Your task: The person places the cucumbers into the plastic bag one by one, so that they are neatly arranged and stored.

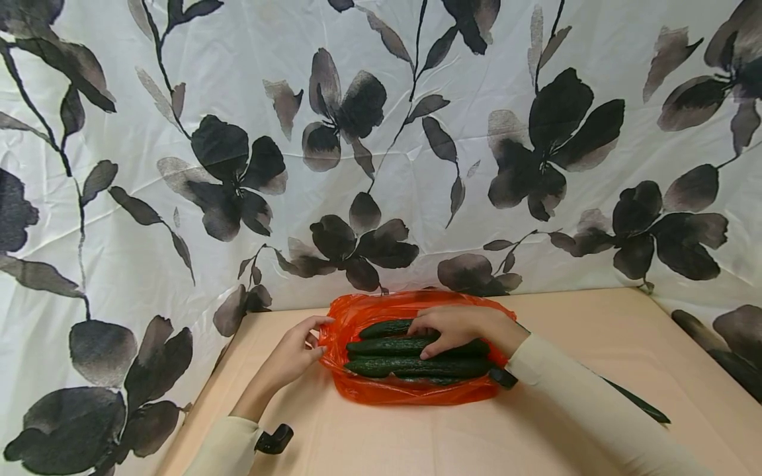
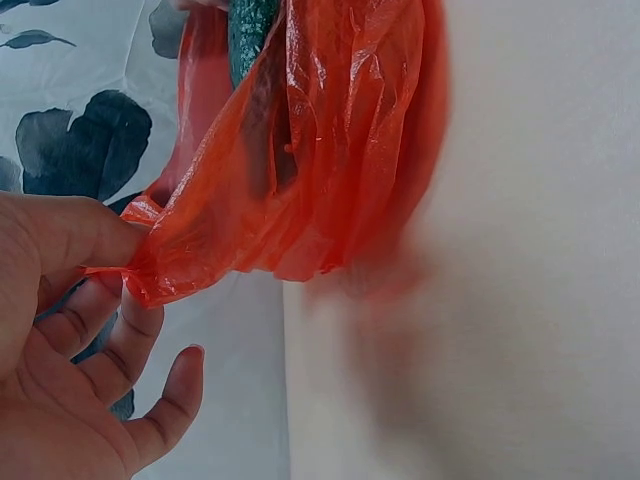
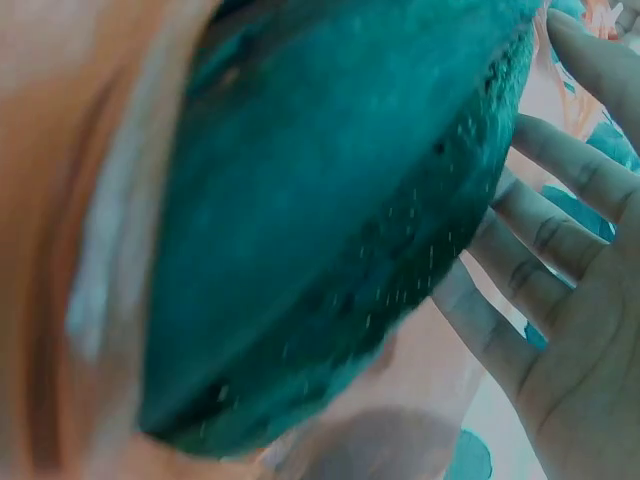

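An orange-red plastic bag [image 1: 417,395] lies spread on the table with several dark green cucumbers [image 1: 417,367] side by side inside its opening. At its left end my left hand [image 1: 300,349] pinches the edge of the plastic between thumb and fingers. The left wrist view shows that pinched corner of the bag [image 2: 190,270] pulled taut, the little finger held away. My right hand [image 1: 458,327] reaches over the cucumbers from the right, thumb and fingers spread. Close up in the right wrist view, its fairly straight fingers [image 3: 550,225] meet the side of a cucumber [image 3: 400,240].
A slim dark green pointed object [image 1: 637,400] lies to the right, partly hidden by the right sleeve [image 1: 589,396]. The light tan table [image 1: 428,439] ends at a white cloth [image 1: 428,218] with dark flowers. Black wrist devices [image 1: 274,439] sit at both cuffs.
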The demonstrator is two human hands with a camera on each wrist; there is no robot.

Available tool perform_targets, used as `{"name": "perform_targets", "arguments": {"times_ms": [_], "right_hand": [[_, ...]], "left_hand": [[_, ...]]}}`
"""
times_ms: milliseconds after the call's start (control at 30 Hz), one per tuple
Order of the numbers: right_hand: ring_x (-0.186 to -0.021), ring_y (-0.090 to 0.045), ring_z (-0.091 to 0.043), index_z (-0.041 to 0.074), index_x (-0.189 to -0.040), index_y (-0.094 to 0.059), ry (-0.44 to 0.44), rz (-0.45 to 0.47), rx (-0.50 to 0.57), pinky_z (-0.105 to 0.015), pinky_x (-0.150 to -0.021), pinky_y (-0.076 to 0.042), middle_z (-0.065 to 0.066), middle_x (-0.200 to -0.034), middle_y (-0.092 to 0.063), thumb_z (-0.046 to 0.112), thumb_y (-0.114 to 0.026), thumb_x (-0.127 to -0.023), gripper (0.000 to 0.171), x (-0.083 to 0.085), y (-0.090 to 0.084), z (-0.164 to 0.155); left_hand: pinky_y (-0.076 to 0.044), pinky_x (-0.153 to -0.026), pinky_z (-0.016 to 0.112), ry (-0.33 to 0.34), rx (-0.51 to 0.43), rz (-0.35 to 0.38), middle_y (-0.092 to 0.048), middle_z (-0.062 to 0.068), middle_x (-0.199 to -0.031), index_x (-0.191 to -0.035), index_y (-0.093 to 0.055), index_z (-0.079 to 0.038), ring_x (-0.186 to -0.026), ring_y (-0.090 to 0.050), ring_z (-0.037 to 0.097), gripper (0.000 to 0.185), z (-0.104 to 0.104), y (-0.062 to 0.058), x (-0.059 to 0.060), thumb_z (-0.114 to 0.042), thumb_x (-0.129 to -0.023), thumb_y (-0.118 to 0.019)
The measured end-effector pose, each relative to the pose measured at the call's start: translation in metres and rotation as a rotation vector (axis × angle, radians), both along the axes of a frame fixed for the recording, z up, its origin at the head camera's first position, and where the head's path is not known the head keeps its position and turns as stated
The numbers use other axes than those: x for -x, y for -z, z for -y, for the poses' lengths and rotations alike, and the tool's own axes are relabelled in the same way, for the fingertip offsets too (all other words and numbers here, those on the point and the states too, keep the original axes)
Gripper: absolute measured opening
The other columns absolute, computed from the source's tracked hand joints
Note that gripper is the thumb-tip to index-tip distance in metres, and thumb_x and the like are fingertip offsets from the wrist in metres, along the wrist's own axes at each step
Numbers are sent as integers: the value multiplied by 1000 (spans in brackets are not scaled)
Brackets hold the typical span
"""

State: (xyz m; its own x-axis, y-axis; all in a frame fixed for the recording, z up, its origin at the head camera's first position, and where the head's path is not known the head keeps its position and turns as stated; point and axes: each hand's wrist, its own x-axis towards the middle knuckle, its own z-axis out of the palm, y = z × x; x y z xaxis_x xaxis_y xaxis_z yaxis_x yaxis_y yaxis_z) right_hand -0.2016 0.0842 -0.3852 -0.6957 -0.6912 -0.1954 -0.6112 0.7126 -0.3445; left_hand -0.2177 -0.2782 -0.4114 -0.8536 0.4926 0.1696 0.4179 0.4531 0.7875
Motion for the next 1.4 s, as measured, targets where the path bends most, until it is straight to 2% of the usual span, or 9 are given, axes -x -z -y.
{"name": "perform_targets", "arguments": {"times_ms": [300, 733, 1000, 1200, 1400], "right_hand": [[-103, -60, -16, 14, -135, -62, 13, -16, 27, -33, -93, -51, 3, -115, -64, 46, -71, -92, 54, -9, -5, -22], [-106, -61, -16, 17, -136, -63, 79, -69, 40, -40, -94, -52, -1, -126, -64, 37, -75, -91, 50, -26, -24, -54], [-124, -58, -25, 18, -137, -63, 132, -93, 46, -51, -104, -47, 0, -135, -60, 30, -75, -92, 48, -40, -30, -76], [-105, -62, -17, 20, -135, -64, 148, -102, 94, -43, -90, -54, 3, -120, -63, 35, -73, -93, 45, -51, -36, -95], [-100, -63, -19, 15, -131, -65, 162, -109, 121, -44, -84, -57, 0, -116, -64, 41, -71, -93, 47, -62, -42, -111]], "left_hand": [[-46, -55, 23, 9, -5, -4, -59, 14, -116, -134, -59, -5, -76, -55, 21, 56, 3, -1, -2, 14, -82, -65], [-47, -57, 23, 15, 7, 2, -59, 14, -116, -133, -61, -7, -76, -55, 21, 55, 4, -3, -3, 15, -83, -65], [-47, -56, 23, 21, 0, 13, -59, 14, -116, -134, -60, -6, -76, -55, 21, 55, 5, -4, -4, 13, -83, -66], [-47, -56, 23, 22, -3, 9, -59, 13, -115, -134, -60, -6, -75, -55, 21, 54, 7, -5, -5, 13, -83, -67], [-47, -56, 23, 29, 9, 7, -59, 13, -115, -133, -60, -6, -75, -55, 19, 54, 7, -6, -5, 13, -83, -66]]}}
